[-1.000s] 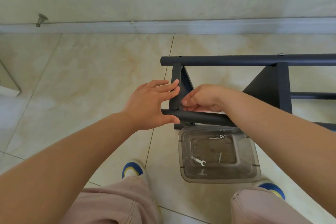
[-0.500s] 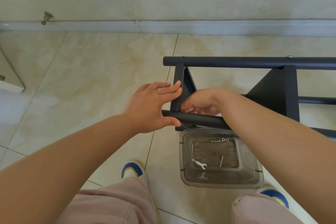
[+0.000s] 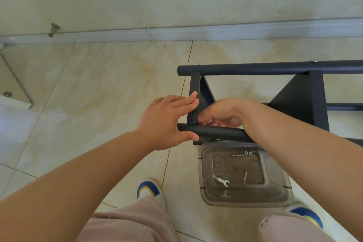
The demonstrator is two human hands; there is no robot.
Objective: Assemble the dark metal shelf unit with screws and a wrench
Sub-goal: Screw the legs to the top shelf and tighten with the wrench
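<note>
The dark metal shelf frame (image 3: 275, 68) lies on its side on the tiled floor. My left hand (image 3: 167, 120) holds the end of its near tube (image 3: 220, 133), thumb under the tube and straight fingers pressed across the flat upright panel (image 3: 193, 84). My right hand (image 3: 222, 114) reaches over the tube, its curled fingertips pinching something small at the joint of panel and tube. A glint of metal shows there; the rest is hidden. A small silver wrench (image 3: 221, 180) lies in the clear plastic tray (image 3: 201, 165) with loose screws (image 3: 244, 177) and washers (image 3: 248, 153).
The tray sits on the floor just in front of the frame, between my two shoes (image 3: 149, 190). A wall with a skirting board (image 3: 117, 34) runs behind the frame. A second shelf panel (image 3: 298, 100) stands further right. Open floor tiles lie to the left.
My right hand's fingers have sunk lower towards the joint behind the near tube. My left hand has kept its hold on the tube end.
</note>
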